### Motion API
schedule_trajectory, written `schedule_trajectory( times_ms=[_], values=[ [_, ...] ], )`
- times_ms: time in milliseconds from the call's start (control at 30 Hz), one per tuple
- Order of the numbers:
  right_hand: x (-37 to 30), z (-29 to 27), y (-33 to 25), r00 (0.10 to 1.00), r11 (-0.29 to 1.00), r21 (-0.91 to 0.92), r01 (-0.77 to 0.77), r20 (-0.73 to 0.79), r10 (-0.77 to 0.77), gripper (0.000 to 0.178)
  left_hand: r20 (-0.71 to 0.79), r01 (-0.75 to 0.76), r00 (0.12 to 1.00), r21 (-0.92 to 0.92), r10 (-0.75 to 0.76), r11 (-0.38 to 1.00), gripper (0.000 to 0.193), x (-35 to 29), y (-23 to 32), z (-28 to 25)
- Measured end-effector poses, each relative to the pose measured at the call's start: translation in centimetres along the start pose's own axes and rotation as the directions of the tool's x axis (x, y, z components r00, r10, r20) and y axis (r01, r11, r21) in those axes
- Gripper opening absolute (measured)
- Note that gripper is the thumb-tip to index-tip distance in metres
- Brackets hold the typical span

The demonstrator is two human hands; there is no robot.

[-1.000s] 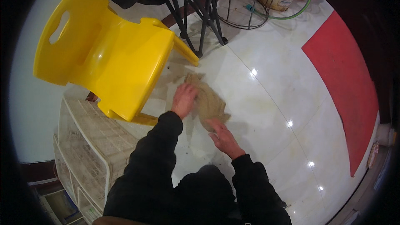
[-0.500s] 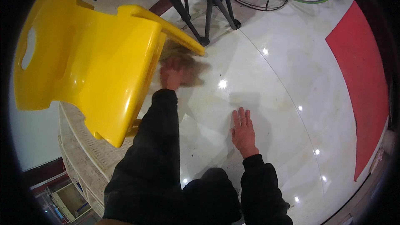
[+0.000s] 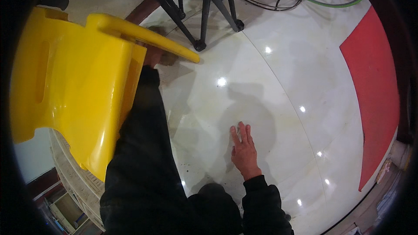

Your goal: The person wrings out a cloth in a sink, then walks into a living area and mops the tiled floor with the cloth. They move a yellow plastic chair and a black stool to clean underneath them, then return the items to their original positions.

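Note:
My left hand [image 3: 151,55] reaches under the yellow plastic chair [image 3: 87,91], mostly hidden behind its seat and leg. It holds a brown cloth [image 3: 169,58] against the floor, of which only a part shows beside the chair leg; the fingers are covered. On the glossy white tiled floor [image 3: 209,117], my right hand [image 3: 245,153] rests palm down with its fingers stretched out and slightly apart, holding nothing. Both arms wear black sleeves.
Black folding legs [image 3: 203,17] stand beyond the chair. Farther right are a round wire stand [image 3: 270,6] and a green hose [image 3: 339,4]. A red mat [image 3: 374,95] lies along the right side. A woven pale surface [image 3: 76,172] is below the chair at left.
My left hand has moved left and farther under the chair with the cloth. The view has shifted a little; my right hand stays flat on the floor.

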State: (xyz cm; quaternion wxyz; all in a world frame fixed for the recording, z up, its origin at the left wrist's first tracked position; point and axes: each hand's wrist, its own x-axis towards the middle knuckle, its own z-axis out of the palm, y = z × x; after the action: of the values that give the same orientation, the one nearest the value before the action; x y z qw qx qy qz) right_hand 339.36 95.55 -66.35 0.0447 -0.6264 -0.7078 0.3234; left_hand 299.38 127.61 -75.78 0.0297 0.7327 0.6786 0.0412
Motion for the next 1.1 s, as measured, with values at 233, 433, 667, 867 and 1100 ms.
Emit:
schedule_trajectory(
  times_ms=[233, 433, 667, 867, 1100],
  values=[
    [0.1, 0.2, 0.2, 1.000, 0.998, -0.059, 0.018, 0.014, -0.017, 0.079, -0.167, 0.481, 0.875, 0.413, -0.455, 0.773, 0.059, -11.0, -3.5, 0.0],
    [-0.2, 1.3, 1.0, 0.997, 0.998, -0.027, 0.064, -0.049, -0.065, 0.066, 0.233, 0.526, 0.728, 0.414, -0.645, 0.743, 0.055, -16.2, 4.1, -4.7],
    [0.9, 0.6, 2.1, 0.993, 0.997, 0.001, 0.079, 0.089, -0.079, 0.062, 0.380, 0.307, 0.860, 0.145, -0.339, 0.941, 0.034, -28.2, 21.4, -5.9],
    [-4.7, -2.2, 4.0, 0.976, 0.894, 0.420, 0.154, -0.206, -0.071, 0.047, 0.434, 0.182, 0.899, -0.474, 0.048, 0.862, 0.034, -30.4, 24.9, -12.5],
    [-9.1, -2.3, 4.4, 0.961, 0.841, 0.540, 0.028, -0.245, 0.126, 0.039, 0.120, 0.402, 0.915, -0.179, -0.386, 0.898, 0.068, -17.1, 16.7, -14.2]
  ],
)
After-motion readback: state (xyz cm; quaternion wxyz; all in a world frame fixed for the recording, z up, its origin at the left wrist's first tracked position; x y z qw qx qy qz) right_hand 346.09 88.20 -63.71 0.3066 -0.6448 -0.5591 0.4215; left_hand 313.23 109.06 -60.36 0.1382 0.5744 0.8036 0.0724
